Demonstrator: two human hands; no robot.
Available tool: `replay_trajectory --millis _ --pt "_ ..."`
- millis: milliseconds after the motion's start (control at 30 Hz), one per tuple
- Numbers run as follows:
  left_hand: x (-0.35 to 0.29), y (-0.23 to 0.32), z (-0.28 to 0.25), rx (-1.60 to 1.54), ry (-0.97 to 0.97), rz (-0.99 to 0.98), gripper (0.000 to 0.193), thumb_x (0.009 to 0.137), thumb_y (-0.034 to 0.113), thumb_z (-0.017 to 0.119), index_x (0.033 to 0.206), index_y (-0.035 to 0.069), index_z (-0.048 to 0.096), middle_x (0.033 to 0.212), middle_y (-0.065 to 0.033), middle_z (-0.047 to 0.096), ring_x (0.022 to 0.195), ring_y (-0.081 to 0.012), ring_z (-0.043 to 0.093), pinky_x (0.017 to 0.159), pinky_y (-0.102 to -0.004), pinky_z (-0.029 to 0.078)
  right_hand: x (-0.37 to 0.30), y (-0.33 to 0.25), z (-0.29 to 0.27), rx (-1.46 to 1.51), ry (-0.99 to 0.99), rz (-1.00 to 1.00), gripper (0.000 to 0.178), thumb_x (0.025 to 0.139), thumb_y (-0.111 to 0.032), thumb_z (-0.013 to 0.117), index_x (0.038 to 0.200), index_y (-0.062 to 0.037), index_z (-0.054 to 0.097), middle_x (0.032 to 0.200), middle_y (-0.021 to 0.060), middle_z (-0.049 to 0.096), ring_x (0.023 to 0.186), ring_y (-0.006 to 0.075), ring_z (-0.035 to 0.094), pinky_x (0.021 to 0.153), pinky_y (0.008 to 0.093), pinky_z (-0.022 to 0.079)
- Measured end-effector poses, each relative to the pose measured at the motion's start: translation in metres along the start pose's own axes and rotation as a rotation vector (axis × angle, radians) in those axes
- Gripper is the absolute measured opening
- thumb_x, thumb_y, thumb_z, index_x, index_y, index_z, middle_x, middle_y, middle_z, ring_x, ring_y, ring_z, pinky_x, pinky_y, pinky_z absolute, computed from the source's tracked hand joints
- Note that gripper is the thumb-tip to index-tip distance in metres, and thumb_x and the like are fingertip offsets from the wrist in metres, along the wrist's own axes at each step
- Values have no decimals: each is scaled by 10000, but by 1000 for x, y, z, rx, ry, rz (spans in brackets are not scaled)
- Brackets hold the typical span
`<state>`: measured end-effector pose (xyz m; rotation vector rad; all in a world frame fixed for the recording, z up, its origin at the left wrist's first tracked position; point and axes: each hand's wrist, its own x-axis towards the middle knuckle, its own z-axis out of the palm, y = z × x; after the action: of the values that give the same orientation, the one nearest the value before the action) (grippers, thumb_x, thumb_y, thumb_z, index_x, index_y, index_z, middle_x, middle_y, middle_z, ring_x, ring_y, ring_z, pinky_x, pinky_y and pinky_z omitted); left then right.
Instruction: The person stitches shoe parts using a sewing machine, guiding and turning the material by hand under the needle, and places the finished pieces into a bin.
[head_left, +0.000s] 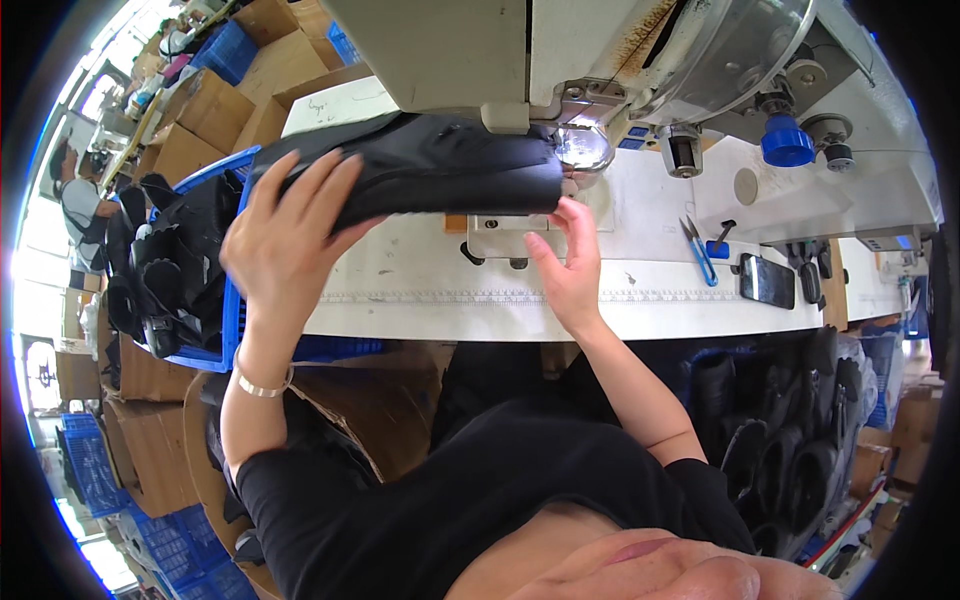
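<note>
A long black boot upper (450, 165), leather-like and tube-shaped, lies across the sewing machine's bed, its right end beside the lit needle area (582, 148). My left hand (290, 225) grips its left part, with the fingers spread over the top and the thumb at the lower edge. At the right end, my right hand (572, 265) touches the edge with its fingertips. The thumb there stands apart from the fingers. The sewing machine's head (450, 60) hangs above the upper and hides part of its far side.
To the left, a blue basket (237, 300) holds several black uppers. Blue thread snips (700, 255), a small blue-and-black tool (720, 243) and a phone (768, 280) lie on the right of the white table (640, 315). More black boot pieces (780, 440) hang at lower right. Cardboard boxes (205, 110) stand behind.
</note>
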<state>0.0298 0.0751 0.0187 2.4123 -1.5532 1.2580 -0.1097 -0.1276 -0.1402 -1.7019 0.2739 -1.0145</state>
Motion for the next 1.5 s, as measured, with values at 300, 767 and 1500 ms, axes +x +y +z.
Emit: replay_trajectory --millis 300,767,1500 --pt "-54 -46 -114 -842 -440 -982 318 682 81 734 967 -38 658 793 1 645 736 -63 564 685 -229 463 -8 -67 29 16 -200 -143 377 654 -114 807 883 -30 519 832 76 488 729 203 485 677 291 387" --pt "20 -4 16 -1700 -1082 146 807 935 641 283 1149 -75 587 1007 -150 684 1100 -249 572 1024 -402 348 1 -100 -36 -188 -926 -19 268 808 -299 700 877 -49 632 699 133 596 674 326 597 598 378 451" --pt "66 6 -11 -743 -429 136 402 764 57 607 1165 28 597 1223 -163 573 1180 -349 511 975 -422 416 11 -37 -45 296 -13 417 160 892 -122 641 818 19 641 679 -63 561 627 6 442 544 191 358"
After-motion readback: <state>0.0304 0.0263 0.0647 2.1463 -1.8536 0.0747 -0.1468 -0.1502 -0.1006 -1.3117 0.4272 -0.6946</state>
